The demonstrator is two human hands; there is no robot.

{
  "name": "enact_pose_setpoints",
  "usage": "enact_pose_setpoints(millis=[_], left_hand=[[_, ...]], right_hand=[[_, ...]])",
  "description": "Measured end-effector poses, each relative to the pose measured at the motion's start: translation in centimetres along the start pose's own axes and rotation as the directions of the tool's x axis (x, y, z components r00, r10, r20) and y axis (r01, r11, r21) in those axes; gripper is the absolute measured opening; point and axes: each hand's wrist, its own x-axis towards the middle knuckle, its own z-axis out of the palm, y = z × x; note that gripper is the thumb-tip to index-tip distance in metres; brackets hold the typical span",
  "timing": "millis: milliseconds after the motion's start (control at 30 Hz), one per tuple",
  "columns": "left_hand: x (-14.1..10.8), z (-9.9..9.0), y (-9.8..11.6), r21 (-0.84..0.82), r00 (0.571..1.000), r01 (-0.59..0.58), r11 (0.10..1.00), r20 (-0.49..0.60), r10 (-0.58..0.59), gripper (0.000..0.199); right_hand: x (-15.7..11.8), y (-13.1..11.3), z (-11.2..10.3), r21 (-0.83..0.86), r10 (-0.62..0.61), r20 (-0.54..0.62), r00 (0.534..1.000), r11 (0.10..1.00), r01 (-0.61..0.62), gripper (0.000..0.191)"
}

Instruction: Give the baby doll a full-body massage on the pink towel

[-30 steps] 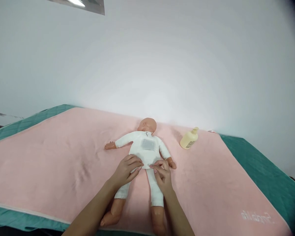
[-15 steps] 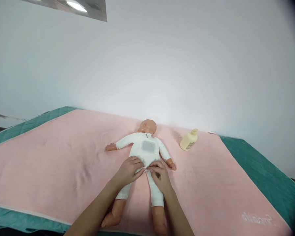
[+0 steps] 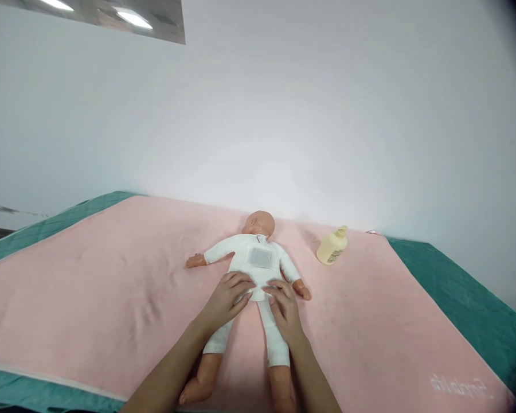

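A baby doll (image 3: 243,261) with a white cloth body lies stretched out on a pink blanket, its head turned to one side and a grey rectangular patch on its torso. My left hand (image 3: 229,299) rests on the left of the doll's lower torso, fingers extended and holding nothing. On the right of the same area lies my right hand (image 3: 286,311), its fingers bent a little and spread, also holding nothing. A narrow gap of white cloth separates the two hands. Part of the doll's hips is hidden beneath them.
A pale yellow bottle (image 3: 332,246) stands tilted-looking to the right of the doll. The pink blanket (image 3: 90,275) covers a green quilted mat (image 3: 460,281). Behind the bed's far edge rises a white wall (image 3: 284,103).
My hands were together with fingertips pinched at the middle of the doll's lower torso. They have moved apart, and the fingers have opened out onto the cloth.
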Motion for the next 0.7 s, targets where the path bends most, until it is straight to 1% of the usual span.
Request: enact_pose_setpoints(millis=[133,233,333,500,633,700], left_hand=[[0.28,0.19,-0.37,-0.068,0.995,0.087,0.994,0.054,-0.083,0.021],[0.46,0.29,-0.37,-0.077,0.99,0.124,0.989,0.077,-0.118,0.018],[0.56,0.37,-0.31,-0.08,0.987,0.143,0.986,0.083,-0.137,0.017],[0.4,0.31,-0.23,-0.058,0.992,0.111,0.992,0.067,-0.107,0.019],[0.15,0.1,-0.08,-0.013,0.998,0.063,0.998,0.021,-0.063,0.024],[0.07,0.05,-0.04,0.008,0.998,0.06,0.998,-0.001,-0.06,0.026]], right_hand=[[0.35,-0.04,0.07,0.02,0.049,0.023,0.999,0.999,-0.05,0.027],[0.56,-0.07,0.19,0.028,0.094,0.031,0.995,0.995,-0.095,0.026],[0.64,0.0,0.29,0.033,0.113,0.043,0.993,0.993,-0.115,0.025],[0.37,0.34,0.43,-0.005,0.081,0.022,0.997,0.997,-0.081,0.026],[0.1,0.42,0.5,-0.024,0.026,-0.008,1.0,0.999,-0.027,0.028],[0.07,0.31,0.5,-0.045,0.019,-0.012,1.0,0.999,-0.02,0.029]])
